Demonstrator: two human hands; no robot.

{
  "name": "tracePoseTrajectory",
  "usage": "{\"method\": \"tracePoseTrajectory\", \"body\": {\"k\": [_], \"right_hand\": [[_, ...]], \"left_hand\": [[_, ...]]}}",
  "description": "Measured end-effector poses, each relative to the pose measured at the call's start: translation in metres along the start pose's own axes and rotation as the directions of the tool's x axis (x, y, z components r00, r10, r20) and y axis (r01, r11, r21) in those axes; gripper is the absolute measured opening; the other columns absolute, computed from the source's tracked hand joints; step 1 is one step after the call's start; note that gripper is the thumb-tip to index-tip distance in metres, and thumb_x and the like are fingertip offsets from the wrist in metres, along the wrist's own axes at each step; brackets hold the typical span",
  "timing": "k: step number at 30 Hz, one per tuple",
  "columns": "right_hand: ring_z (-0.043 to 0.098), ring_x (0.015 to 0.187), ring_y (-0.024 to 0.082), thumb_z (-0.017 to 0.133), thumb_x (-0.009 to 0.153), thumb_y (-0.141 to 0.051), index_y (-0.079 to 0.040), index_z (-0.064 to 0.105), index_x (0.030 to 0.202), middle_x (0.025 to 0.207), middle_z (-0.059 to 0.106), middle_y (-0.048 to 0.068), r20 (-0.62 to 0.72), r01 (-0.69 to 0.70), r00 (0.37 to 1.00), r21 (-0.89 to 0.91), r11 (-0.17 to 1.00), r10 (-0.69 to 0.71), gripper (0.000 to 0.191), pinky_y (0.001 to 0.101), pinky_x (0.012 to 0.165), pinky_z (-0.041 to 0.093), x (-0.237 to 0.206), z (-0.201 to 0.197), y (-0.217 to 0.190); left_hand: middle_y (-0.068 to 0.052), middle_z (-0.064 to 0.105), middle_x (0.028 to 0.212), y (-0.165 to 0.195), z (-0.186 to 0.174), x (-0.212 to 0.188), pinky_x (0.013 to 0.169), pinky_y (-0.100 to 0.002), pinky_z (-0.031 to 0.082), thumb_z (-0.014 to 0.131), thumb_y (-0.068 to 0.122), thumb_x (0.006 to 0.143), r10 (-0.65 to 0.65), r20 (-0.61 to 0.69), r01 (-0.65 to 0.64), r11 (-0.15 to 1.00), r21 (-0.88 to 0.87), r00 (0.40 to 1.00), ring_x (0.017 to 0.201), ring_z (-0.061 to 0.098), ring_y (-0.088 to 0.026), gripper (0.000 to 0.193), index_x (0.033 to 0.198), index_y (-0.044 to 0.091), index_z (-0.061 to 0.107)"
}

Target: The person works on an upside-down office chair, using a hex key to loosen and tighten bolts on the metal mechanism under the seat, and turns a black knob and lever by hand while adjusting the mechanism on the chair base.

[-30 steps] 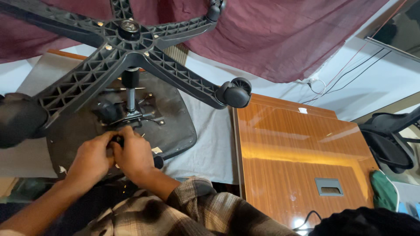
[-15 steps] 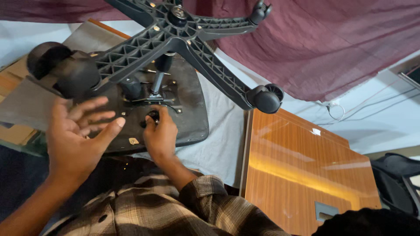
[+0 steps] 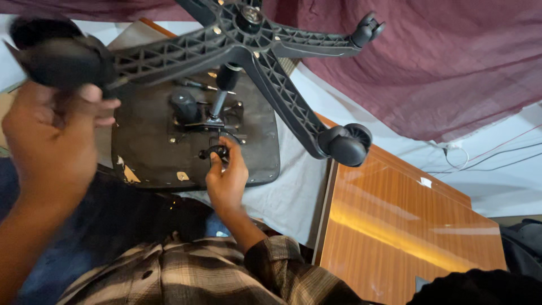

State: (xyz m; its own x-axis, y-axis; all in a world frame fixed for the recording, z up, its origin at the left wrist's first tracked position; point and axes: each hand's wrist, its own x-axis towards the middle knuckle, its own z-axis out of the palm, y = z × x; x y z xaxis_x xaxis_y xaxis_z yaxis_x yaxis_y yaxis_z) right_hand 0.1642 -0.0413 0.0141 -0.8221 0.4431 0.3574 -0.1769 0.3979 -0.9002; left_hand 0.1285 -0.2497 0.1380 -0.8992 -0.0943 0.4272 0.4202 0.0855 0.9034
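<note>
An office chair lies upside down, its black seat underside (image 3: 148, 148) facing me and the five-arm star base (image 3: 248, 25) above it on the gas cylinder (image 3: 223, 85). My left hand (image 3: 53, 141), blurred by motion, grips the underside of a black caster (image 3: 56, 56) at the upper left. My right hand (image 3: 227, 179) reaches up from a plaid sleeve, its fingers closed on the small black lever handle (image 3: 212, 151) of the seat mechanism.
Another caster (image 3: 345, 146) hangs at the end of the arm pointing right, and a third caster (image 3: 367, 25) is at the top. A wooden desk (image 3: 406, 231) stands at the right. A maroon curtain (image 3: 451, 68) hangs behind, with cables (image 3: 485, 158) along the wall.
My left hand has risen from open in mid-air to the caster at the upper left. My right hand stays on the lever. The view has shifted so the chair sits closer.
</note>
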Motion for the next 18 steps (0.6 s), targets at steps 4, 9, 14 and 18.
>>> {"method": "tracePoseTrajectory", "body": {"k": [4, 9, 14, 18], "right_hand": [[0.074, 0.097, 0.026, 0.071, 0.090, -0.003, -0.003, 0.064, 0.123, 0.106, 0.074, 0.016, 0.019, 0.043, 0.999, -0.057, 0.997, -0.042, 0.034, 0.0347, 0.086, 0.057, -0.003, -0.011, -0.001], [0.074, 0.089, 0.022, 0.077, 0.092, -0.012, -0.002, 0.067, 0.120, 0.100, 0.075, 0.014, 0.223, 0.031, 0.974, -0.008, 0.999, -0.029, 0.031, 0.0321, 0.083, 0.059, -0.003, -0.014, -0.017], [0.074, 0.094, 0.018, 0.078, 0.091, -0.016, -0.003, 0.067, 0.117, 0.104, 0.075, 0.014, 0.384, -0.057, 0.922, 0.239, 0.969, -0.041, 0.031, 0.0308, 0.084, 0.059, 0.005, -0.007, -0.013], [0.072, 0.088, 0.019, 0.075, 0.098, -0.021, -0.004, 0.074, 0.108, 0.099, 0.078, 0.014, 0.241, -0.222, 0.959, 0.311, 0.924, 0.150, 0.020, 0.0311, 0.079, 0.058, 0.020, 0.010, 0.040]], "left_hand": [[-0.006, 0.070, 0.110, -0.026, 0.010, -0.007, 0.080, -0.027, 0.061, 0.058, 0.013, 0.111, -0.106, -0.090, 0.104, 0.994, -0.028, 0.990, 0.097, 0.073, -0.016, 0.019, 0.124, 0.000, 0.052], [-0.015, 0.067, 0.123, -0.073, 0.042, -0.045, 0.078, -0.038, 0.059, 0.075, 0.004, 0.078, -0.514, 0.325, 0.347, 0.822, 0.452, 0.794, 0.098, 0.071, -0.029, 0.067, 0.141, 0.011, 0.056], [-0.018, 0.075, 0.108, -0.097, 0.061, -0.066, 0.081, -0.036, 0.056, 0.073, 0.014, 0.084, -0.302, 0.376, 0.104, 0.880, 0.464, 0.876, 0.097, 0.073, -0.022, 0.054, 0.137, 0.009, 0.064], [-0.014, 0.076, 0.099, -0.108, 0.056, -0.072, 0.078, -0.036, 0.055, 0.080, 0.025, 0.088, -0.380, 0.223, 0.196, 0.797, 0.571, 0.898, 0.084, 0.073, -0.024, 0.042, 0.124, 0.007, 0.071]]}}
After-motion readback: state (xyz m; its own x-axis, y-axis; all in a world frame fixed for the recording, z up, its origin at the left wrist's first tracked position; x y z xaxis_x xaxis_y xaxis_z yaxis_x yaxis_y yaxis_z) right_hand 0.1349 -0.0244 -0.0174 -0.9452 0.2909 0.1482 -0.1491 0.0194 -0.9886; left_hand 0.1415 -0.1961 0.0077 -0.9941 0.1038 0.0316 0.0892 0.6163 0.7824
